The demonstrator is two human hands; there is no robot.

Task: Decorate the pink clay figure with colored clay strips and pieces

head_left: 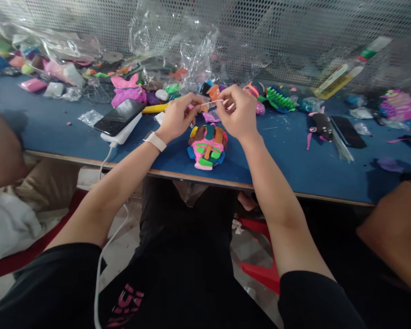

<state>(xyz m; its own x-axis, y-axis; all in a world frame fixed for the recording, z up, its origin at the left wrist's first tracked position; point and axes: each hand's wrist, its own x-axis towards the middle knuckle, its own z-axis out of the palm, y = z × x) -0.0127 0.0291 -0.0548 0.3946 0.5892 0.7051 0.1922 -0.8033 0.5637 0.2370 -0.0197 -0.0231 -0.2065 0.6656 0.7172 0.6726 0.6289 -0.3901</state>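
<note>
Left hand (181, 115) and right hand (238, 112): fingertips closed, pinching a thin white strand (210, 103) stretched between them above the blue tabletop (287, 151). Multicoloured clay face (207, 148): on the tabletop, near its front edge. Pink shirt lettering (126, 305): illegible.

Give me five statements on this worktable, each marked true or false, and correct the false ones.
1. The left hand and right hand hold a thin white strand between them. True.
2. A white wristband circles the right wrist. False: the white wristband is on the left wrist.
3. A black smartphone rests on a white power bank. True.
4. The multicoloured clay face is in the right hand. False: the multicoloured clay face sits on the blue tabletop.
</note>
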